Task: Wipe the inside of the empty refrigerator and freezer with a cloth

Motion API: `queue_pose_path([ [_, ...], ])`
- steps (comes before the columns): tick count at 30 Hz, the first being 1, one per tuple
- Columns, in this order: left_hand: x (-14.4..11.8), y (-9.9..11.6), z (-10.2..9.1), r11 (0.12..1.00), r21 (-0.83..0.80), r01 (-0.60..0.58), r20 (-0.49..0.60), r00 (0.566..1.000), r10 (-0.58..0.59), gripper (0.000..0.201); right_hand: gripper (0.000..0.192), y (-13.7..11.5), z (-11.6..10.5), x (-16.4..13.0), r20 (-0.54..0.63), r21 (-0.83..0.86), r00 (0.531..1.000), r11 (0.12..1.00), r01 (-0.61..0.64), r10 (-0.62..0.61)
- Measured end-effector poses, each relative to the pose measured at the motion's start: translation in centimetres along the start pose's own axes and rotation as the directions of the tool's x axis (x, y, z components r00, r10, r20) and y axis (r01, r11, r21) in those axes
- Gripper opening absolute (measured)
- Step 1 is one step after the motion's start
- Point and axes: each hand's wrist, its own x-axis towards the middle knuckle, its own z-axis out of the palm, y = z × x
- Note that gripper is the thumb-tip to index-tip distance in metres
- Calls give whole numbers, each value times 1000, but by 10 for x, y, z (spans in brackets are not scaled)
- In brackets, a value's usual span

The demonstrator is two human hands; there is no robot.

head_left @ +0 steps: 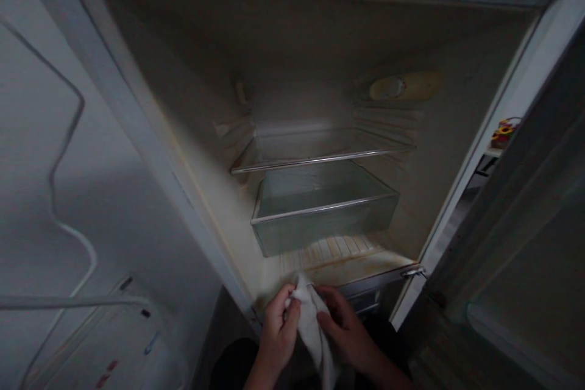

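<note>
A whitish cloth (312, 323) hangs bunched between my two hands, just in front of the open refrigerator's stained bottom ledge (361, 265). My left hand (280, 323) pinches the cloth's upper left part between thumb and fingers. On the other side my right hand (343, 324) grips its right edge, the fingers partly hidden behind the fabric. Beyond the hands, a clear drawer (320, 219) sits tilted to the view on the fridge floor, under a glass shelf (315, 157). Brownish stains mark the ribbed floor in front of the drawer.
The fridge door (525, 244) stands open on the right, with a metal hinge (414, 271) at the lower corner. A yellowed lamp housing (404, 86) juts from the inner right wall. At left, a white cable (75, 116) runs along the wall above a pale plastic item (123, 341).
</note>
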Motion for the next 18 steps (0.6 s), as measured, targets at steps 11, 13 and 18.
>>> queue_pose_path([
  [11, 16, 31, 2, 960, 141, -242, 83, 969, 232, 26, 16, 9, -7, -13, -381, -416, 855, 891, 181, -352],
  [13, 16, 38, 7, 949, 154, -276, 163, 954, 251, 27, 20, 8, 4, -19, -293, -382, 906, 906, 181, -304],
  [18, 2, 63, 17, 895, 154, -419, 382, 860, 337, 27, 39, 32, 16, -27, -82, -79, 997, 997, -12, 5],
])
